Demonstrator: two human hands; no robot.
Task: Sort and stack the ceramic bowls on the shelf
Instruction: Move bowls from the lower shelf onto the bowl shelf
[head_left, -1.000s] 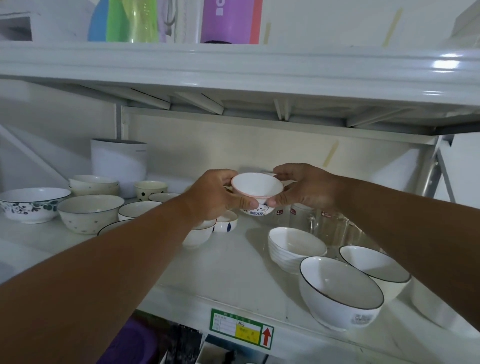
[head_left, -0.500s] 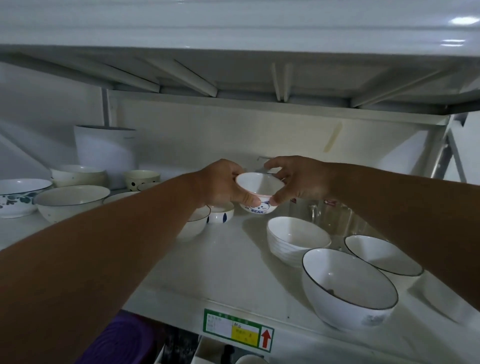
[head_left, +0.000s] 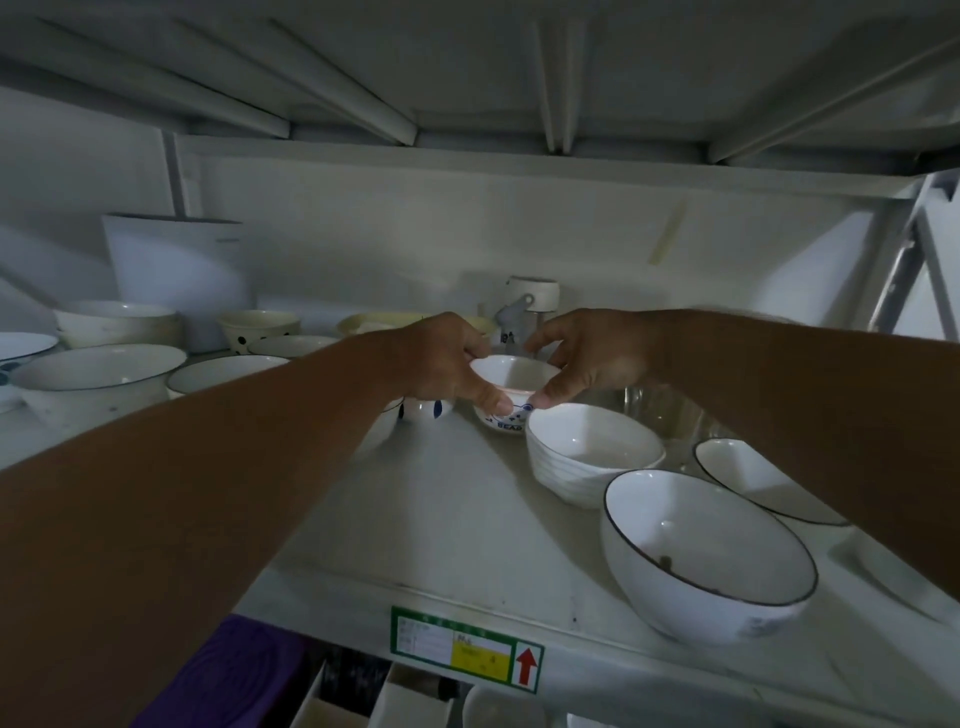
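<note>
Bear bowl (head_left: 511, 387) lowered to shelf (head_left: 447, 525), both hands' fingers (head_left: 496, 401) gripping it, white stack (head_left: 592, 457) just beside.

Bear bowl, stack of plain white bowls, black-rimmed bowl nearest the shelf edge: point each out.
bear bowl (head_left: 511, 375): head view, inner wall under the far rim.
stack of plain white bowls (head_left: 592, 441): head view, inside of the top bowl.
black-rimmed bowl (head_left: 701, 540): head view, inner surface.

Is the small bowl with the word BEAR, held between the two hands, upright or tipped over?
Upright. The BEAR bowl has its opening facing up, and the inside looks empty. The left hand and right hand pinch its rim.
</note>
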